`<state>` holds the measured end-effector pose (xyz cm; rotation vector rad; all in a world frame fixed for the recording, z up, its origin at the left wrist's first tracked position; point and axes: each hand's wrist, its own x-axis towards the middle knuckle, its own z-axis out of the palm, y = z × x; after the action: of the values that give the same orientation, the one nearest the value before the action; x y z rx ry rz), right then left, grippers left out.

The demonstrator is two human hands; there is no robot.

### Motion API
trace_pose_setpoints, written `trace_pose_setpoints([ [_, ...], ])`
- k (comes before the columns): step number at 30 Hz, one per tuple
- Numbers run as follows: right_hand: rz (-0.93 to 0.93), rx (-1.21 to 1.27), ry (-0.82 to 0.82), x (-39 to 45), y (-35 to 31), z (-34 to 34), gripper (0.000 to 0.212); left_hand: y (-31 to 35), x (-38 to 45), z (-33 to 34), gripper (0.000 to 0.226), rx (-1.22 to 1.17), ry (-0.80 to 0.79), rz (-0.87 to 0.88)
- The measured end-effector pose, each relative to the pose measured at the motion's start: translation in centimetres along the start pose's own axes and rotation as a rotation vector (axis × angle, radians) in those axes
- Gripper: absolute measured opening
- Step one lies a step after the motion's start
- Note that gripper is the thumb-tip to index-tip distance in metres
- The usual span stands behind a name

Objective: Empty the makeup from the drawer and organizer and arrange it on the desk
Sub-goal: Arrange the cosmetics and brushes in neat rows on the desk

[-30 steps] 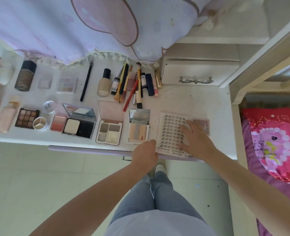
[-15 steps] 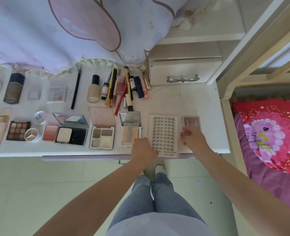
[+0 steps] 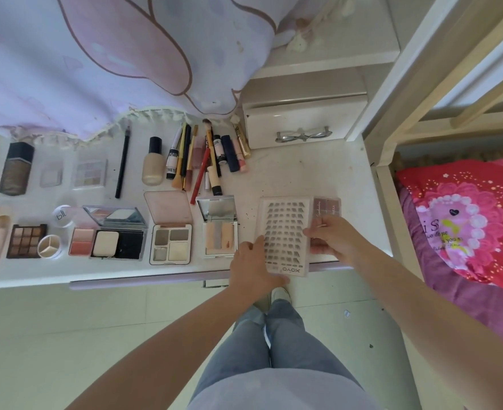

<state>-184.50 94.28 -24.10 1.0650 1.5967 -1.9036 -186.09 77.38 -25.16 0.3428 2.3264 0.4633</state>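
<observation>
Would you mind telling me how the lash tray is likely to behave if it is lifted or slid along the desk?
The lash tray looks flat, thin and plastic, so it is probably light and fairly stiff. On the smooth desk it would likely slide easily. Both hands hold its edges, left hand and right hand, suggesting it may flex slightly.

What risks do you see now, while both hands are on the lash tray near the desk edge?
1. The lash tray overhangs the desk front edge; if the left hand or right hand slips, it may fall to the floor.
2. The small pink palette lies partly under the tray and right hand, so moving the tray could drag it.
3. The open mirror compact sits close by the left hand and might be knocked.
</observation>
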Motion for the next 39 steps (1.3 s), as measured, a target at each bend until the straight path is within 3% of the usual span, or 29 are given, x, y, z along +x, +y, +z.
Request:
trace_pose_setpoints([
  [2, -0.029, -0.039, 0.025, 0.2, -0.3, -0.2, 0.027, 0.3, 0.0, -0.5, 0.079, -0.015, 0.004, 0.044],
  [4, -0.082, -0.067, 0.031, 0.0, -0.5, -0.6, 0.024, 0.4, -0.1, -1.2, 0.074, -0.109, -0.018, 0.075],
  [6, -0.127, -0.093, 0.022, -0.6, -0.7, -1.2, 0.016, 0.3, -0.1, -2.2, 0.068, -0.322, -0.064, 0.049],
  [10, -0.211, -0.102, -0.011, -1.3, -1.0, -2.6, 0.023, -0.2, 0.0, -4.0, 0.048, -0.726, -0.077, -0.057],
  [13, -0.221, -0.052, -0.132, -1.5, -1.8, -3.2, 0.024, -0.1, 0.2, -5.6, 0.059, -0.657, -0.008, 0.058],
  [16, -0.18, -0.038, -0.219, -1.3, -3.2, -3.8, 0.026, 0.2, 0.3, -7.5, 0.081, -0.697, -0.047, 0.136],
  [19, -0.121, -0.049, -0.275, -1.0, -4.5, -4.0, 0.025, 0.5, 0.3, -9.5, 0.079, -0.751, -0.091, 0.178],
  [22, -0.12, -0.183, -0.304, -1.0, -5.6, -3.4, 0.025, 0.9, -0.2, -10.8, 0.062, -0.799, -0.171, 0.18],
  [26, -0.223, -0.615, -0.103, -1.6, -6.9, -1.4, 0.03, 1.4, -0.6, -10.9, 0.051, -1.083, -0.174, 0.088],
  [28, -0.283, -0.899, -0.061, -2.1, -7.4, -0.1, 0.044, 1.6, -0.6, -10.6, 0.051, -1.141, -0.1, 0.052],
  [31, -0.289, -1.122, -0.235, -2.6, -7.5, 1.3, 0.076, 1.9, -0.4, -10.1, 0.053, -1.126, 0.009, 0.02],
  [34, -0.23, -1.134, -0.375, -2.7, -6.9, 1.6, 0.089, 1.6, -0.2, -9.9, 0.05, -1.099, 0.06, -0.007],
  [39, -0.204, -1.089, -0.29, -3.2, -6.2, 1.8, 0.078, 0.8, -0.5, -9.3, 0.032, -1.108, 0.039, -0.034],
])
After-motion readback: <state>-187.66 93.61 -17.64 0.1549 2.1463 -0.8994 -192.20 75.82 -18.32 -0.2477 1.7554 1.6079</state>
